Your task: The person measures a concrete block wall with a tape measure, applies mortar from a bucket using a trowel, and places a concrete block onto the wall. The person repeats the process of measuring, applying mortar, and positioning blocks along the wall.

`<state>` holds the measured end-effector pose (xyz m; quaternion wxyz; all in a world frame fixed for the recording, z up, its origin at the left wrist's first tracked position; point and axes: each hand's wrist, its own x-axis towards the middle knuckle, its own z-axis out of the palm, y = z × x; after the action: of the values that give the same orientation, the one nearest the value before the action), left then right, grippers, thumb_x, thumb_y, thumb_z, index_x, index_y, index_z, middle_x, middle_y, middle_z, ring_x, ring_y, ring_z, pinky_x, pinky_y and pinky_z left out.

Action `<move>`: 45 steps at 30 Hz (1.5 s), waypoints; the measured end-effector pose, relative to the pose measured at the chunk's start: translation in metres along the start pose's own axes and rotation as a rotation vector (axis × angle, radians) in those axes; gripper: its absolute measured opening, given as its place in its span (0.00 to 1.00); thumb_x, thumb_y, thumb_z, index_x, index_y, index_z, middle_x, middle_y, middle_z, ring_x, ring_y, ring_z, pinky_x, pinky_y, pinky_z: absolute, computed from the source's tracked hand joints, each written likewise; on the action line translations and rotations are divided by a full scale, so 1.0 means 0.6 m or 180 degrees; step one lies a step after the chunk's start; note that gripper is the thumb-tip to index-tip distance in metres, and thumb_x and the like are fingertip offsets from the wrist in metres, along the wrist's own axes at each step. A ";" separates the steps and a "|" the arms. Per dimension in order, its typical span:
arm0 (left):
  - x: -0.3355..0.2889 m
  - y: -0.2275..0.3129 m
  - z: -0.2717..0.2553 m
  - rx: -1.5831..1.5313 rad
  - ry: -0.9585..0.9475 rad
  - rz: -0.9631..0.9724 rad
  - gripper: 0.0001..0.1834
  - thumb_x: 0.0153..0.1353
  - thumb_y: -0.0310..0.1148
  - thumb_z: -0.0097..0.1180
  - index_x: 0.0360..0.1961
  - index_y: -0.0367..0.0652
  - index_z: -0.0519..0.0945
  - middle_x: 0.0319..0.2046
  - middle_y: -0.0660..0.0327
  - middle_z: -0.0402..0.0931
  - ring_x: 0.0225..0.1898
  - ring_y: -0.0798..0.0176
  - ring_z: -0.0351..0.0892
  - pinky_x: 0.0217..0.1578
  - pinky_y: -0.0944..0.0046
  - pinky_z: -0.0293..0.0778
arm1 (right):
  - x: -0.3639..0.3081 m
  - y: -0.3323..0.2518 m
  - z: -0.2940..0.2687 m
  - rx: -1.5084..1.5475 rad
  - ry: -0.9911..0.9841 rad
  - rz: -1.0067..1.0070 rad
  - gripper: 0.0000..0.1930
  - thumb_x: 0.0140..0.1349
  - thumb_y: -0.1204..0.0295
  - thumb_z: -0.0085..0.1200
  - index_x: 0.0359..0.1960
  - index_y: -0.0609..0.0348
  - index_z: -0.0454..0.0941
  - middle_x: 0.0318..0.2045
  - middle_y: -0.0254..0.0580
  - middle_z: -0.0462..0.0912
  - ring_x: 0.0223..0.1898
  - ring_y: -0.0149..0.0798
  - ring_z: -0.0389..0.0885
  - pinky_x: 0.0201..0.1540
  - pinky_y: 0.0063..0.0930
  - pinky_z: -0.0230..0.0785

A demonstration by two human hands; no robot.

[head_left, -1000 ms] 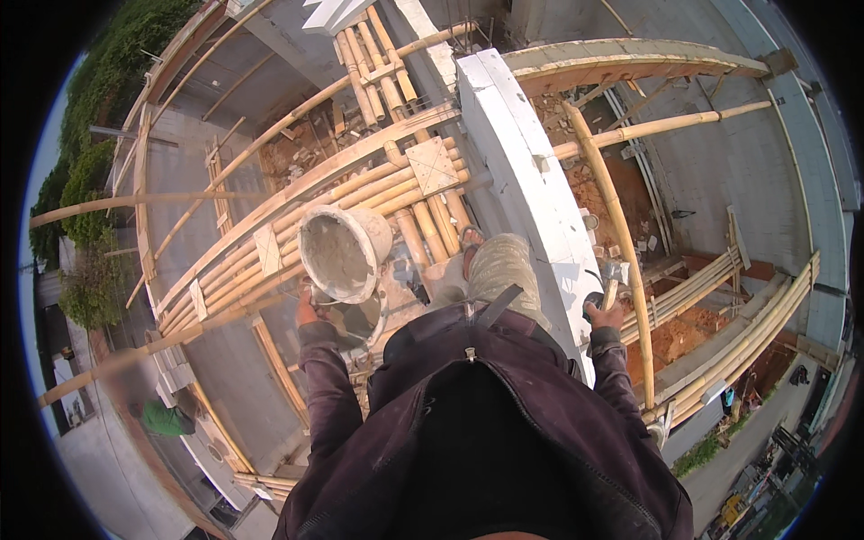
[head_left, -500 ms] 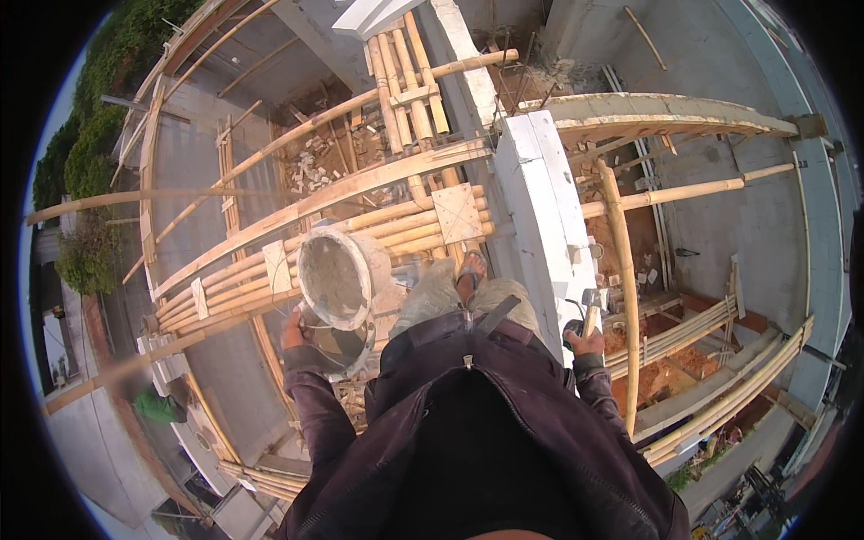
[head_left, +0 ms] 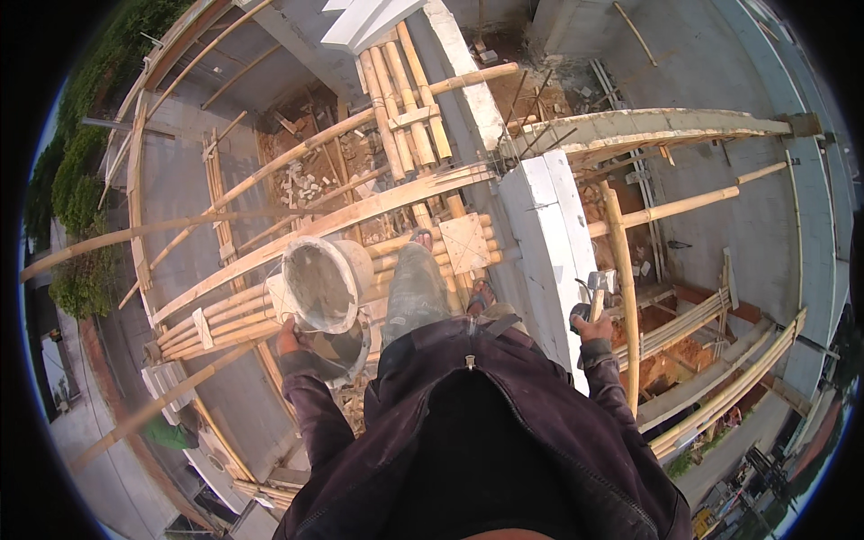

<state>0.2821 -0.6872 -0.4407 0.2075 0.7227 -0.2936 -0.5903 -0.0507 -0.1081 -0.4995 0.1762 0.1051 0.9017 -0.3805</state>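
Note:
My left hand (head_left: 290,338) is closed at the side of a cement-crusted bucket (head_left: 364,265), whose round mouth faces up and shows grey inside. Beneath and nearer me shows a second bucket-like rim (head_left: 362,360), partly covered by the first. Exactly where my fingers grip is hard to see. On the other side, my right hand (head_left: 594,329) is closed round a tool with a short wooden handle (head_left: 598,304) and a grey metal head, upright beside the white block wall (head_left: 549,229). A black piece (head_left: 580,315) sits against the same hand; its kind is unclear.
My feet are on a walkway of lashed bamboo poles (head_left: 387,247) with a square wooden board (head_left: 464,243). A long plank (head_left: 360,216) crosses ahead. Upright bamboo (head_left: 623,297) stands right of the wall. Far below lies rubble-strewn ground (head_left: 310,180) between grey walls.
I have stepped forward, one foot now farther ahead on the bamboo. The bucket has swung a little left with my left hand. My right hand still grips its tool along the wall.

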 end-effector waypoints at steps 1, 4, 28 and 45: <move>0.017 0.013 0.014 0.0043 -0.0098 -0.0014 0.17 0.56 0.46 0.65 0.20 0.56 0.70 0.13 0.73 0.60 0.12 0.72 0.60 0.12 0.69 0.57 | -0.006 -0.018 0.011 -0.0171 0.0103 0.0265 0.19 0.41 0.66 0.70 0.33 0.66 0.81 0.27 0.45 0.84 0.27 0.38 0.84 0.33 0.32 0.77; 0.061 0.043 0.060 0.0092 -0.0282 -0.0058 0.17 0.56 0.45 0.64 0.19 0.57 0.69 0.12 0.74 0.60 0.12 0.72 0.59 0.13 0.70 0.56 | -0.025 -0.088 0.029 -0.0094 -0.0005 0.0593 0.21 0.41 0.66 0.70 0.35 0.65 0.81 0.29 0.46 0.84 0.29 0.38 0.84 0.34 0.32 0.77; 0.063 0.507 0.497 0.0447 -0.0825 0.0846 0.19 0.55 0.48 0.65 0.21 0.55 0.68 0.11 0.72 0.57 0.11 0.71 0.57 0.11 0.67 0.54 | 0.092 -0.208 0.076 0.1139 0.0592 0.0806 0.23 0.41 0.69 0.71 0.40 0.67 0.79 0.32 0.41 0.82 0.31 0.35 0.81 0.36 0.31 0.75; 0.285 0.737 1.019 0.1273 -0.1228 0.1138 0.15 0.56 0.46 0.64 0.20 0.55 0.72 0.14 0.73 0.64 0.12 0.72 0.60 0.14 0.69 0.54 | 0.350 -0.627 0.171 0.1302 -0.0183 -0.0213 0.28 0.39 0.73 0.67 0.46 0.63 0.75 0.39 0.42 0.82 0.41 0.38 0.80 0.48 0.31 0.72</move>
<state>-0.3711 -1.1010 -0.4124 0.1024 0.5611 -0.5598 -0.6011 -0.3403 -0.4294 -0.4050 0.1641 0.0978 0.8033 -0.5641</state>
